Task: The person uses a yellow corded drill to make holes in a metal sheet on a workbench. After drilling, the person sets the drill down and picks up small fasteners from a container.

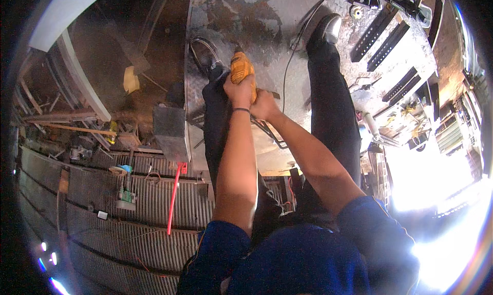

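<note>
Both of my hands are closed around a yellow power drill, which points away from me with its dark front end low over the grey surface. My left hand wraps the rear of its body and wears a dark band at the wrist. Right beside it, my right hand grips farther back, around what appears to be the handle; the fingers partly hide it. The drill lies between my legs, close to my left shoe. What the tip touches, if anything, is too small to make out.
My right shoe stands on the same stained grey surface. A black cable runs between my feet. Perforated dark metal bars lie to the right. A grey metal block and a red rod are at the left.
</note>
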`<state>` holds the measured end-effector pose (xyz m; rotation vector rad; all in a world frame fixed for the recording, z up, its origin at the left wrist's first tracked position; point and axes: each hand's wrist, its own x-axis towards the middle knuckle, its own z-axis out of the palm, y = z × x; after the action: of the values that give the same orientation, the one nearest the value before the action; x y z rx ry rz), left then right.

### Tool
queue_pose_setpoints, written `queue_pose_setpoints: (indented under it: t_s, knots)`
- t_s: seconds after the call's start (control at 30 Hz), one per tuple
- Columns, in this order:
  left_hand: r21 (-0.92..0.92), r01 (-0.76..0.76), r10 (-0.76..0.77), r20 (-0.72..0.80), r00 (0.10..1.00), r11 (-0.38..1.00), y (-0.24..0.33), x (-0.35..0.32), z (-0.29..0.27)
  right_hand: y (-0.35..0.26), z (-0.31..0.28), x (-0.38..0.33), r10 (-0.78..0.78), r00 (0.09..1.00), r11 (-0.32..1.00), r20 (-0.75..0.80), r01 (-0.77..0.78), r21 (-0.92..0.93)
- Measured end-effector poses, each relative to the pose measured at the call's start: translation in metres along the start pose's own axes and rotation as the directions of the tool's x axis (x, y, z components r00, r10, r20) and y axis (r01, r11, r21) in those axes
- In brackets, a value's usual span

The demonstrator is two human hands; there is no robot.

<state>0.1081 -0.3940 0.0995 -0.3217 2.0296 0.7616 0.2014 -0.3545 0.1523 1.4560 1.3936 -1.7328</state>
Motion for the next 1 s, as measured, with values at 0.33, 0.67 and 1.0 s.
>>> queue_pose_setpoints:
  t_s: [0.33, 0.67, 1.0]
  knots:
    - [-0.095, 0.015, -0.016, -0.011, 1.000, 0.995, -0.003, 0.002, 0.004, 0.016, 0.009, 0.012, -0.081, 0.995, 0.996, -0.056, 0.079, -0.028]
    - [-0.023, -0.056, 0.056, 0.000, 0.998, 0.998, -0.001, -0.003, 0.004, 0.009, 0.005, 0.003, 0.043, 0.999, 0.996, -0.006, -0.043, 0.079]
    - [-0.592, 0.268, -0.269, 0.089, 0.959, 0.760, -0.040, 0.004, 0.007, 0.022, -0.011, 0.011, 0.017, 0.987, 0.953, 0.161, 0.033, -0.303]
